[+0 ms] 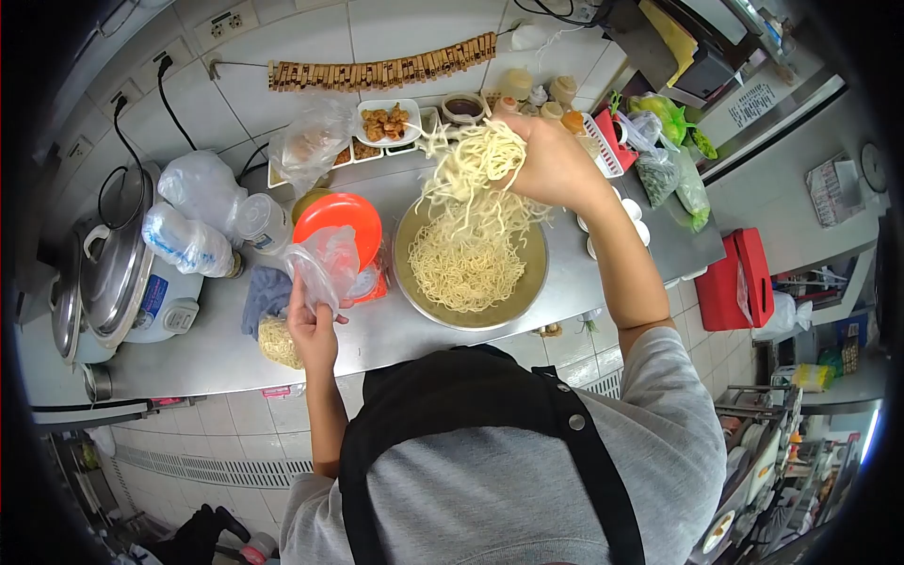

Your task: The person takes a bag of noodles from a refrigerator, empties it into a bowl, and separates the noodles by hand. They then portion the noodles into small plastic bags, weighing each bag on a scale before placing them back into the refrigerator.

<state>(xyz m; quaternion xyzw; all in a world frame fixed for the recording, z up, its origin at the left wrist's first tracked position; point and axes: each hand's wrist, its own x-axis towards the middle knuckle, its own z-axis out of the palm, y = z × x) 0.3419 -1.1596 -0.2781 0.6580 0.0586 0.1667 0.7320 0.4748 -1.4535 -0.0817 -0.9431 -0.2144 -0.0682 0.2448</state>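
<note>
My right hand (539,162) is closed around a clump of noodles (476,160), lifted over a large metal bowl (537,278). Strands hang from the clump toward more noodles (466,273) lying in the bowl. To the left, my left hand (313,320) pinches a clear plastic bag (325,264) by its edge. Behind that bag is a round orange-red plate or lid (353,215). A bag of noodles (280,341) lies on the counter just below my left hand, beside a grey-blue cloth (266,294).
Rice cookers (118,273) stand at the far left of the metal counter (217,353). Along the wall are a white dish of brown food pieces (386,122), a bowl of dark sauce (462,108) and several bottles. Bagged greens (692,193) and a red bin (734,282) are at right.
</note>
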